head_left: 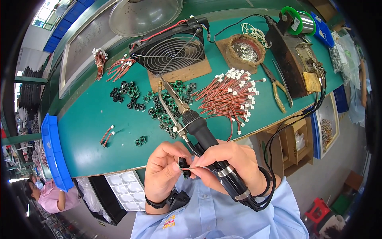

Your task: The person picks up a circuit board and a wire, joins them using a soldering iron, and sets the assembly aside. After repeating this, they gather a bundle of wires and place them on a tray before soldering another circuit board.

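Observation:
My left hand [163, 169] pinches a small black component on a circuit board [183, 163] between thumb and fingers, close to my chest. A black soldering iron [203, 133] with a metal feed tube beside its tip lies across my right hand [240, 163], its tip pointing up and away over the table. With thumb and index finger, the right hand also pinches a thin wire [191, 168] against the component. Most of that wire is hidden by fingers. Beyond the hands lie piled green-and-black circuit boards [165, 113] and a heap of red-and-black wires with white connectors [227, 95].
A caged fan [171, 53] stands at the back. To its right are a round pot of solder scraps [246, 51], pliers [278, 91], a dark metal box [294, 55] and a solder spool [304, 22]. A blue bin [55, 151] sits at the left edge; cables trail right.

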